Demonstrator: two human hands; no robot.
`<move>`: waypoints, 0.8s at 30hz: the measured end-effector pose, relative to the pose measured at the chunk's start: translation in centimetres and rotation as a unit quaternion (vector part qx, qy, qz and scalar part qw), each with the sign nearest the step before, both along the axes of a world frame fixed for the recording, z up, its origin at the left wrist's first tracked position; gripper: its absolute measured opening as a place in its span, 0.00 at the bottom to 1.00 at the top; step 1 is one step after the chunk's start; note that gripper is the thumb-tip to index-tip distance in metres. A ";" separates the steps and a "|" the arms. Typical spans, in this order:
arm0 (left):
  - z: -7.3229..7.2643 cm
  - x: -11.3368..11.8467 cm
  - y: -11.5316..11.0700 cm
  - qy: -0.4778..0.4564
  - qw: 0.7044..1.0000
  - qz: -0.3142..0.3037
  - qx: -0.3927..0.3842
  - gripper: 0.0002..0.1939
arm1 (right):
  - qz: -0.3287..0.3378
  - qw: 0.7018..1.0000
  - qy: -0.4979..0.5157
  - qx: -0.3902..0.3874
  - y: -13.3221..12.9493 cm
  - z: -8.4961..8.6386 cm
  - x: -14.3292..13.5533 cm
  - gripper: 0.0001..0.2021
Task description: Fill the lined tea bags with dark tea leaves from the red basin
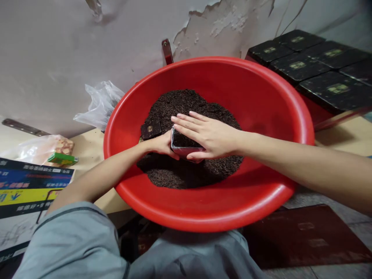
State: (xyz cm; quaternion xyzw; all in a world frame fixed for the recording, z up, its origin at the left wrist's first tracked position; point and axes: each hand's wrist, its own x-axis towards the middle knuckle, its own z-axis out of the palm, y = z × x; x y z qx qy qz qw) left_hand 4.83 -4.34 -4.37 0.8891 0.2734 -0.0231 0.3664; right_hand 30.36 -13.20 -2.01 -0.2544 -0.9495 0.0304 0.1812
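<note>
The box (188, 151) is inside the basin (209, 215), perhaps resting on the leaves (180, 101). The left hand (163, 144) grips its side; the right hand (213, 135) lies flat over its top, fingers outstretched. A lid (151, 130) lies toward the basin's left; black tins (299, 66) stand beyond its right rim.

The pale grey wall (58, 50) in front of me has a ragged patch of peeling paint (215, 33). A light wood surface (87, 145) stands against it, and grey tiles cover the floor (360, 230) under soft light.
</note>
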 end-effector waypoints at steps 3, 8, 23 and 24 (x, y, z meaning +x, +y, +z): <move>2.2 -0.8 1.2 0.076 0.995 -0.023 0.065 0.63 | 0.015 1.000 -0.007 0.005 -0.2 -0.2 0.1 0.48; 4.7 -1.2 0.6 0.246 0.959 -0.034 0.132 0.25 | 0.004 1.000 -0.011 0.002 -0.4 -0.5 0.2 0.48; 1.1 0.9 -11.0 0.538 0.842 -0.048 -0.005 0.48 | -0.144 0.981 0.128 -0.004 0.8 4.2 3.8 0.37; 1.4 0.8 -11.1 0.532 0.845 -0.055 0.006 0.46 | -0.141 0.982 0.125 -0.001 0.9 4.2 3.9 0.36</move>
